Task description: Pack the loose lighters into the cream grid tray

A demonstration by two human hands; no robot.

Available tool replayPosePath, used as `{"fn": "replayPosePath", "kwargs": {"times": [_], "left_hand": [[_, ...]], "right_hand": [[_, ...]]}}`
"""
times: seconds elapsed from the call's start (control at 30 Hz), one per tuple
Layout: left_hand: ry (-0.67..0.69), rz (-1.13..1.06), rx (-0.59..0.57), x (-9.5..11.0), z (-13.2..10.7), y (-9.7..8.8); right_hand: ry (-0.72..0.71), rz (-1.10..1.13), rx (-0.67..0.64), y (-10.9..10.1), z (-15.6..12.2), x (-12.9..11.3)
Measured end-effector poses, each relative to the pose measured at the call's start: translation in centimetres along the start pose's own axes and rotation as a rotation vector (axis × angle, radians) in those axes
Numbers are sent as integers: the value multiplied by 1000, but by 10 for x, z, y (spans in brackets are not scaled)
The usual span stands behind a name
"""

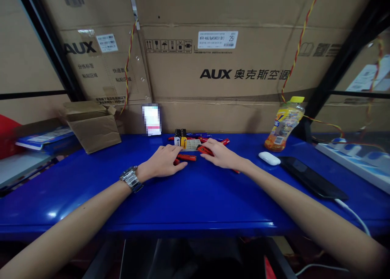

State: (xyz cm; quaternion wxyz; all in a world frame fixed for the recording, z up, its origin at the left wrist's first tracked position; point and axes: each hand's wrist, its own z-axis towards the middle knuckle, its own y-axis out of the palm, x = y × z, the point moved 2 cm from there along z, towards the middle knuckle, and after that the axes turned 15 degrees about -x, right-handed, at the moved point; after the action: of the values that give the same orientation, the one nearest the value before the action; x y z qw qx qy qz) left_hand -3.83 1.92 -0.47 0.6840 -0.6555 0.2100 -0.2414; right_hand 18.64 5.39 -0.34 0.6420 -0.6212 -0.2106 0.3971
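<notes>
My left hand [167, 160], a metal-band watch [131, 179] on its wrist, rests with thumb stretched apart over the blue table [195, 197]. Its fingers lie beside a red handle [187, 157]. Between the thumb and fingers of my right hand [219, 153] sits a red-and-black tool [205, 150], its kind partly hidden. A white-and-yellow card pack with black tops [180, 140] stands just beyond the left fingertips. Behind the hands lies a pale strip with several small pieces [193, 143], along with more red and blue tools [224, 141], partly covered.
An open cardboard box [96, 126] and a lit phone screen [151, 120] stand at the back left. Rightward are a drink bottle [283, 124], a white earbud case [269, 158], a black phone [312, 177] with a cable, and a power strip [359, 165]. Large cartons [243, 88] wall the back.
</notes>
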Motion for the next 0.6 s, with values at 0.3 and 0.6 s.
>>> {"fn": "replayPosePath", "kwargs": {"times": [0.3, 0.6], "left_hand": [[48, -66, -182, -14, -10, -15], [141, -317, 96, 4, -3, -19]], "right_hand": [[18, 405, 138, -20, 7, -22], [54, 866, 194, 14, 17, -11]]}}
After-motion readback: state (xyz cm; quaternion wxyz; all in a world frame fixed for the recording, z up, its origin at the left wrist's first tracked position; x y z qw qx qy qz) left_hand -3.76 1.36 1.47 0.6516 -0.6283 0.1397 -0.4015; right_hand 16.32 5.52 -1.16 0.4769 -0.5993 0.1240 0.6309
